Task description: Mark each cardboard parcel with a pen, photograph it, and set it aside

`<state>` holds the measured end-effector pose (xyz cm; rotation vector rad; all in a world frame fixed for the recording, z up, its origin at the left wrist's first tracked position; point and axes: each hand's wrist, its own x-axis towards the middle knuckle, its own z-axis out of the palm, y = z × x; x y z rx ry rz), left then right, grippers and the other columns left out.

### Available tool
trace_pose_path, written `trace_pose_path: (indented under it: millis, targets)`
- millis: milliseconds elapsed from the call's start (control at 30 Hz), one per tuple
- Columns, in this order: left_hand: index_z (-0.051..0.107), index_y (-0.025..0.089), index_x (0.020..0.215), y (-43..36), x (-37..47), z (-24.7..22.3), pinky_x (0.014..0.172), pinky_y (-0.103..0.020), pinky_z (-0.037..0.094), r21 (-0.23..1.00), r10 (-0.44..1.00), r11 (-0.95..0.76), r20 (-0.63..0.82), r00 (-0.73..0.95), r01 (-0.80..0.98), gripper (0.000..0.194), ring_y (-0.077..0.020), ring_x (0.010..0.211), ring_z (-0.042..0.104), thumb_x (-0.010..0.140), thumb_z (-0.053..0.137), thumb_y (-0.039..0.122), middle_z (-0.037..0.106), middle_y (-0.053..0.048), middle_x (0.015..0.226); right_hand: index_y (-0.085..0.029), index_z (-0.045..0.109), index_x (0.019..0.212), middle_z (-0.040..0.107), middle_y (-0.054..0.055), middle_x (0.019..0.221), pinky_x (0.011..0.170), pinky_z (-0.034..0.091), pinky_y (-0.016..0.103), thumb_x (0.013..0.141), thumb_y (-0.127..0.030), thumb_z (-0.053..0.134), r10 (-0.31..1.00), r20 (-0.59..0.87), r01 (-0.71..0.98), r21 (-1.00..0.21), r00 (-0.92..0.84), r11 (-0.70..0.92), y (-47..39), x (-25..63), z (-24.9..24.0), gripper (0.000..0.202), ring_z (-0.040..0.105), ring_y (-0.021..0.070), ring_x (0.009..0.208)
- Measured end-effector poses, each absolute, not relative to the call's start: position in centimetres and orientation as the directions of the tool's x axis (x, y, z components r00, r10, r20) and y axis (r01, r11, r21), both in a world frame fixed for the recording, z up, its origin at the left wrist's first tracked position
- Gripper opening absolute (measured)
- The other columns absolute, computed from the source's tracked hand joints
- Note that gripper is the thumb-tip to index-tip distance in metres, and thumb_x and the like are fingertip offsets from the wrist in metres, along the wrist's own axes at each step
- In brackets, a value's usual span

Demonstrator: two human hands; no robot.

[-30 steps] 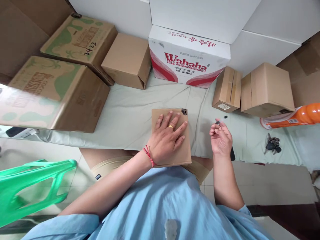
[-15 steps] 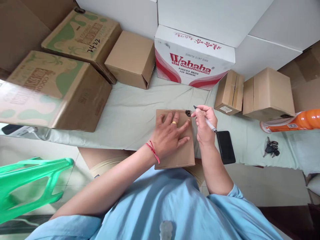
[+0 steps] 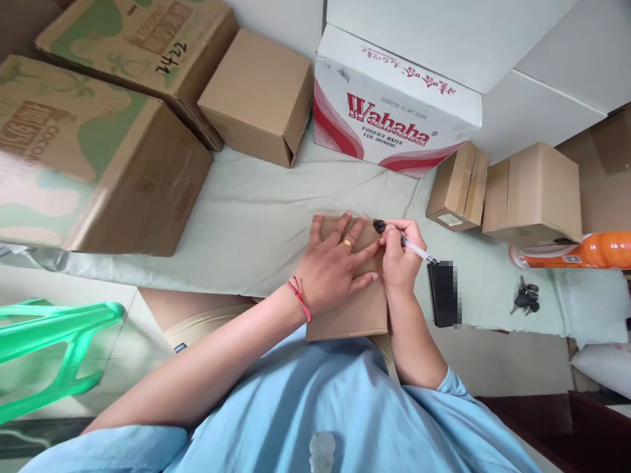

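A flat brown cardboard piece (image 3: 350,318) lies at the table's front edge, partly over my lap. My left hand (image 3: 338,263) rests on it with fingers spread, a gold ring on one finger and a red string at the wrist. A pen with a clear barrel (image 3: 417,248) is pinched in my right hand (image 3: 401,256) at the cardboard's upper right corner. The pen's tip meets or nearly meets a small dark inked patch (image 3: 379,226) there.
Coconut boxes (image 3: 98,151) stand at the left, a plain box (image 3: 256,92) and a white Wahaha box (image 3: 394,112) behind. To the right are two small boxes (image 3: 537,190), a phone (image 3: 442,295), keys (image 3: 526,297) and an orange bottle (image 3: 601,249). A green stool (image 3: 64,328) stands lower left.
My right hand has brought the pen down from above the cardboard to the dark patch. The fingers of my left hand have spread toward the top edge. The view has shifted slightly.
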<state>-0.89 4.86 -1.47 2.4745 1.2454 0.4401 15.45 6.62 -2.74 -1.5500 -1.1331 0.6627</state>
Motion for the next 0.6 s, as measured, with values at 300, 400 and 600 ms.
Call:
trace_pose_path:
  millis: [300,400,600]
  targets:
    - [0.048,0.008,0.167,4.86,-0.81,-0.78,0.131,-0.084,0.013,0.382,0.818,-0.544,0.042,0.574,0.747,0.076,-0.0479,0.166,0.033,0.107,0.055,0.055,0.039,-0.021,0.177,-0.022,0.069,0.092,0.063,-0.006,0.066,0.066,0.048,0.028,0.096,-0.033,0.062,0.899,0.2,0.377,-0.925,0.391,0.042,6.88,15.35,-2.77,0.013,0.058,0.0137,0.062]
    - [0.045,0.006,0.167,4.87,-0.74,-0.69,0.131,-0.084,0.013,0.377,0.82,-0.539,0.028,0.572,0.753,0.078,-0.0474,0.166,0.032,0.107,0.054,0.054,0.037,-0.02,0.177,-0.022,0.069,0.092,0.063,-0.006,0.067,0.066,0.047,0.028,0.097,-0.034,0.063,0.908,0.187,0.377,-0.926,0.374,0.035,6.99,15.46,-2.95,0.014,0.058,0.0133,0.062]
    - [0.048,0.007,0.166,4.77,-0.78,-0.93,0.131,-0.084,0.015,0.382,0.82,-0.544,0.054,0.569,0.748,0.075,-0.0474,0.165,0.034,0.107,0.054,0.054,0.04,-0.02,0.176,-0.022,0.069,0.091,0.064,-0.005,0.069,0.067,0.048,0.028,0.096,-0.035,0.062,0.909,0.192,0.412,-0.911,0.37,0.024,7.13,15.64,-3.18,0.016,0.06,0.0138,0.064]
